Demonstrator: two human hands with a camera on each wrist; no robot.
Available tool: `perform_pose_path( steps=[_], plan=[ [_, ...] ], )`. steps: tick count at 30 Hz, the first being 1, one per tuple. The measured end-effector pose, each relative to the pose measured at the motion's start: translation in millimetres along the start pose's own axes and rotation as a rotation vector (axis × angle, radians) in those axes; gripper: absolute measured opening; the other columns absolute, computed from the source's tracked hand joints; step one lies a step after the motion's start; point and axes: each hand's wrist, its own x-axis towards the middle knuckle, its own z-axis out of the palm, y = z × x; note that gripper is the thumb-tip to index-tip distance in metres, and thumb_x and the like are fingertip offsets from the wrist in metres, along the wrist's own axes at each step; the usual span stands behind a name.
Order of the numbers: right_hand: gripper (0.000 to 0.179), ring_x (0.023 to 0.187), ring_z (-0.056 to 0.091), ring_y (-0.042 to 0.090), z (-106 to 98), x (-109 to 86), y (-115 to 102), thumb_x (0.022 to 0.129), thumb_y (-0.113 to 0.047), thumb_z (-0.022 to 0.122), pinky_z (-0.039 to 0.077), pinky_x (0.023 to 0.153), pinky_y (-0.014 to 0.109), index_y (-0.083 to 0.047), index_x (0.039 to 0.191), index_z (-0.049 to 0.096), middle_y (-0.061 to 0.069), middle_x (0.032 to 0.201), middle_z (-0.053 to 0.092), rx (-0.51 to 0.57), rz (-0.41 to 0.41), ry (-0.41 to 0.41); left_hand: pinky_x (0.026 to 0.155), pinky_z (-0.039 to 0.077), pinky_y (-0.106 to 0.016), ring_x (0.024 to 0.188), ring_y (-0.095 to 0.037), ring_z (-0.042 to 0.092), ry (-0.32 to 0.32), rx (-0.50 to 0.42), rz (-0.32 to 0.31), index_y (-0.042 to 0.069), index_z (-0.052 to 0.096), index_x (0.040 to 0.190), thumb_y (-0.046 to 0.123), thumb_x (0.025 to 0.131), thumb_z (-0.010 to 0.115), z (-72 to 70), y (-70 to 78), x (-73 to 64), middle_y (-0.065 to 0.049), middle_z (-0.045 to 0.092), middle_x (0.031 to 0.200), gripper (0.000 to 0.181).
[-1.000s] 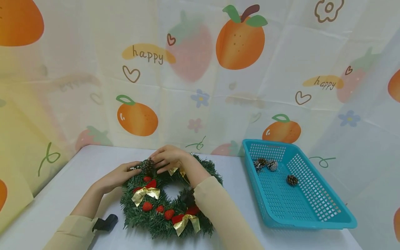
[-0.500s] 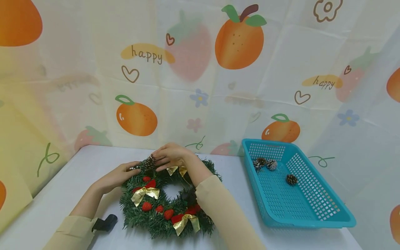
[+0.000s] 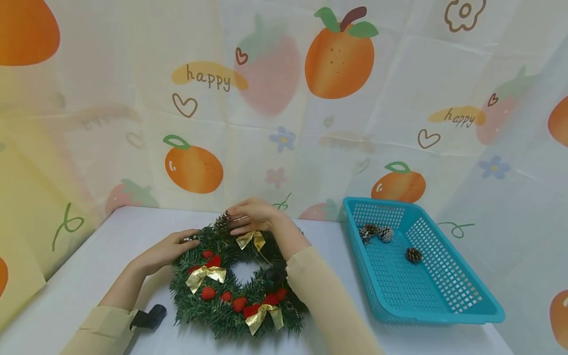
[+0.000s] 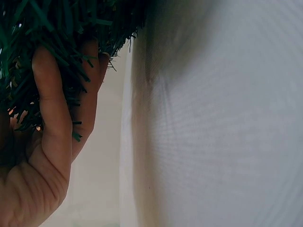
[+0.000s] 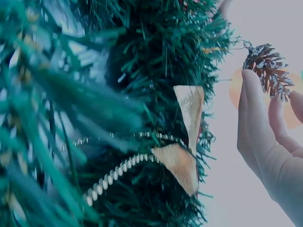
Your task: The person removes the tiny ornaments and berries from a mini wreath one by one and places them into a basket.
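A green wreath with gold-and-red bows and red berries lies on the white table. My left hand grips its upper left edge; in the left wrist view, the fingers bend into the green needles. Just above the wreath's top, my right hand pinches a pine cone between thumb and fingers. The right wrist view shows this pine cone beside the needles, a small metal loop at its end. Close to the right hand is a gold bow with a beaded string.
A blue plastic basket stands to the right, with several pine cones inside. A fruit-print curtain hangs behind the table. A black wrist camera sticks out from the left sleeve.
My right hand has lifted the pine cone up and to the right, away from the wreath's upper left part. The left hand stays in place on the wreath.
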Motion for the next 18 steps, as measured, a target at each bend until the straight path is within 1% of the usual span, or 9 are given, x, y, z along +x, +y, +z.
perform_pose_path(
  steps=[9,13,18],
  plan=[
    [0.043,0.133,0.052,0.040,-15,-5.2,-2,0.102,-0.011,0.053,0.055,0.099,0.042,0.000,0.143,0.049,0.021,0.150,0.044,0.010,-0.015,0.028,0.100,0.039,-0.073,0.143,-0.063,0.013,-0.006,-0.008,0.000,-0.003,0.019,0.156,0.039,0.105,0.046,0.2,0.4,-0.8,-0.037,0.012,0.159,0.072],
    [0.043,0.132,0.052,0.040,-22,-5.5,0,0.103,-0.012,0.053,0.053,0.102,0.044,0.001,0.143,0.049,0.021,0.149,0.044,0.027,-0.021,0.037,0.100,0.039,-0.073,0.143,-0.063,0.013,-0.005,-0.007,0.001,-0.003,0.019,0.156,0.039,0.105,0.046,0.5,0.6,-1.0,-0.037,0.012,0.159,0.072],
    [0.043,0.136,0.048,0.040,-30,-7.6,-1,0.104,-0.011,0.050,0.048,0.109,0.045,0.002,0.144,0.046,0.022,0.148,0.043,0.050,-0.028,0.045,0.100,0.040,-0.072,0.143,-0.063,0.013,0.001,-0.005,0.005,-0.003,0.020,0.156,0.039,0.105,0.046,0.5,0.9,-1.6,-0.037,0.013,0.159,0.071]
  ],
)
